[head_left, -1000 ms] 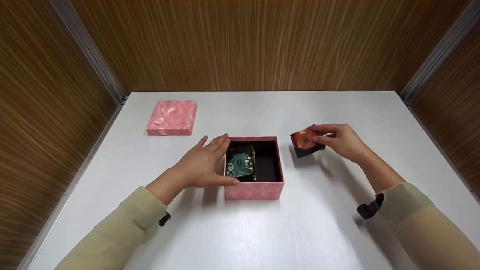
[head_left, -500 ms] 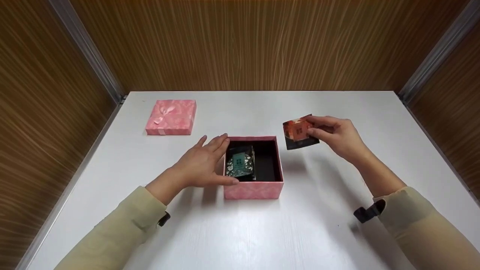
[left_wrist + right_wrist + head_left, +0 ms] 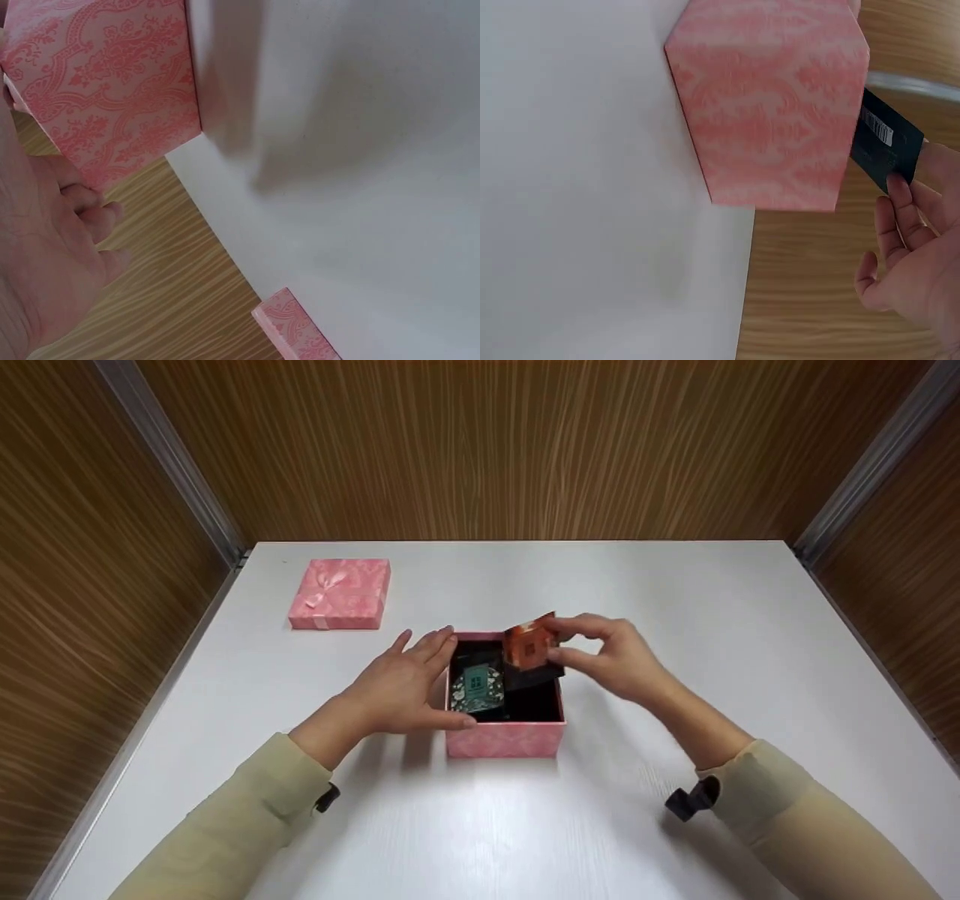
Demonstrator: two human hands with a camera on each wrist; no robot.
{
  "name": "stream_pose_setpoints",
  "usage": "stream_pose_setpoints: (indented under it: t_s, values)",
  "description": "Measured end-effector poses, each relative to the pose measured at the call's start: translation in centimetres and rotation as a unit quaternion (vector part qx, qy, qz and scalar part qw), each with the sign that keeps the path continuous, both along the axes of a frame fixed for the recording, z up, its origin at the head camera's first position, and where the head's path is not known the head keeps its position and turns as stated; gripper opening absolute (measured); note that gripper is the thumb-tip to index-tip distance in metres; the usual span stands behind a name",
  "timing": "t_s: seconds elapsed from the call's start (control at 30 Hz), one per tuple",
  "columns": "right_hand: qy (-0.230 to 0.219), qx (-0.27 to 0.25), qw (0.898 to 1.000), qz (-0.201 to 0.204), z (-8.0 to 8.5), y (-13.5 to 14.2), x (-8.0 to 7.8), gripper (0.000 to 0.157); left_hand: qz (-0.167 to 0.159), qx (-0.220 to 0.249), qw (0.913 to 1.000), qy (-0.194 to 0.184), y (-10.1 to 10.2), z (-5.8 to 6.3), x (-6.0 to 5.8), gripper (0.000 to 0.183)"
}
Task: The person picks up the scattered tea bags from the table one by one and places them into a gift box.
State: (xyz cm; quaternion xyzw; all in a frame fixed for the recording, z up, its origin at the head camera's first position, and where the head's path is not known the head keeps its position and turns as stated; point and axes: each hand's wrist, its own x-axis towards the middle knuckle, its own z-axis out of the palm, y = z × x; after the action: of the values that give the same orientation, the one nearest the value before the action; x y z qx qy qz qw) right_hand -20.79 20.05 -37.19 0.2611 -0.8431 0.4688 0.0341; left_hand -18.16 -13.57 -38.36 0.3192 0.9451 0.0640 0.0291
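In the head view a pink patterned gift box [image 3: 506, 740] stands without its lid. On its left side lies a dark green floral packet [image 3: 478, 688]. My left hand [image 3: 397, 690] rests against the box's left side, fingers spread toward the back corner and thumb along the front rim. Between thumb and fingers, my right hand [image 3: 619, 660] pinches a flat square packet [image 3: 531, 649], orange-fronted and tilted over the box's right half. The right wrist view shows that packet's dark back [image 3: 889, 142] with a white barcode label, beside the box's upper edge.
A pink box lid [image 3: 341, 594] with a ribbon bow lies at the back left of the white table [image 3: 675, 585]. Wood-grain panels [image 3: 480, 450] enclose the back and sides.
My right hand has moved left with the orange packet, from the table at the right, up and then over the box. My left hand has stayed in place.
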Motion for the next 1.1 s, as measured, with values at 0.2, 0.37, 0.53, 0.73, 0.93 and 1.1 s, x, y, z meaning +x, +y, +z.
stream_pose_setpoints:
  t_s: [0.2, 0.37, 0.53, 0.73, 0.93, 1.1]
  values:
    - [0.002, 0.008, 0.999, 0.036, -0.5, -2.3, 0.4, 0.042, 0.001, 0.001, 1.0000, -0.002, 0.1, 0.0, 0.0, 0.129]
    - [0.003, 0.014, 0.999, 0.049, -0.7, -3.3, 0.4, 0.043, 0.004, 0.004, 1.0000, -0.007, 0.2, -0.1, -0.1, 0.129]
    - [0.015, 0.036, 0.998, 0.050, -1.0, -4.0, 0.4, 0.044, 0.004, -0.001, 1.0000, -0.008, 0.3, -0.1, -0.2, 0.130]
    - [0.065, 0.085, 0.993, 0.052, -1.3, -4.7, 0.1, 0.046, 0.001, 0.002, 1.0000, -0.008, 0.4, -0.1, -0.2, 0.129]
    - [0.114, 0.164, 0.979, 0.047, -1.4, -5.3, 0.1, 0.047, 0.001, 0.002, 1.0000, -0.002, 0.4, 0.0, -0.2, 0.130]
    - [0.117, 0.202, 0.971, 0.044, -1.4, -5.8, 0.1, 0.048, -0.002, -0.009, 1.0000, 0.003, 0.5, 0.1, -0.3, 0.130]
